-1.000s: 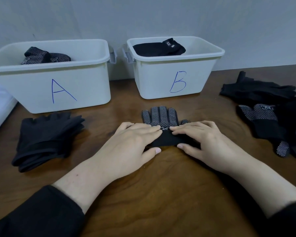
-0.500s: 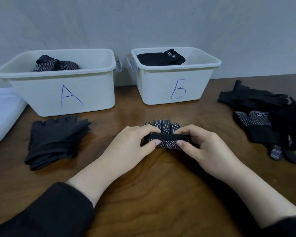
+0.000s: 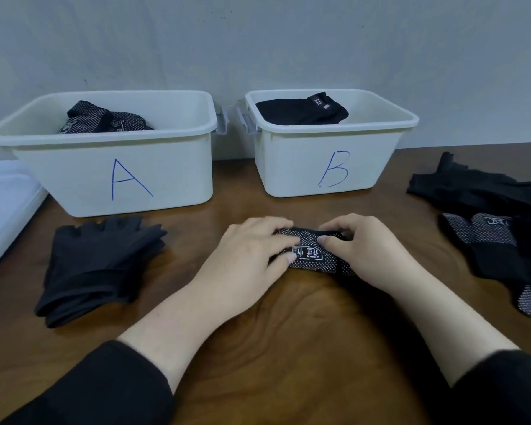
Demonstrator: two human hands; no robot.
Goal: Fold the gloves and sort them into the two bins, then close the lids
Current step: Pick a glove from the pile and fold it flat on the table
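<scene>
Dotted glove (image 3: 314, 256) pinched by both hands (image 3: 249, 256) (image 3: 362, 250); bins lettered "A" (image 3: 129, 182), "B" (image 3: 334, 170).

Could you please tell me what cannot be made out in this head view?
- Folded dotted glove: its ends, under the left hand and right hand.
- Bin A, bin B: the contents below the rims.
- Lid: cut off by the left edge.
</scene>
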